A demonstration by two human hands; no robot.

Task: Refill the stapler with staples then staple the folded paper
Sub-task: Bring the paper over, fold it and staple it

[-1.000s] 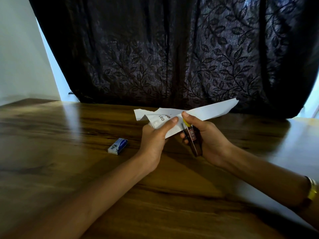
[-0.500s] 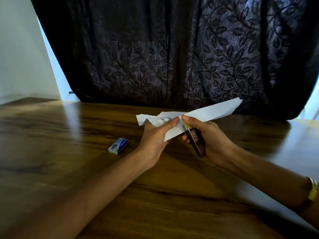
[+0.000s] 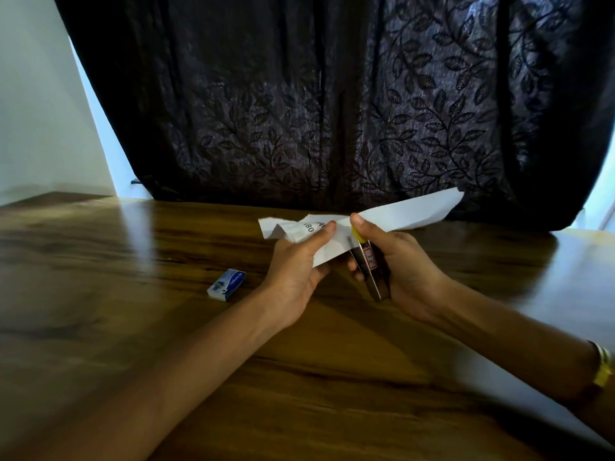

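My right hand (image 3: 406, 274) grips the stapler (image 3: 371, 267), thumb on its yellow tip, nose at the folded paper (image 3: 359, 224). My left hand (image 3: 296, 264) pinches the paper's crumpled end, held above the wooden table (image 3: 133, 327). Risk: paper is unsupported and may slip from the stapler's mouth as I squeeze, so the staple misses or catches one layer. Staple box (image 3: 227, 285) lies near, left of my hands.
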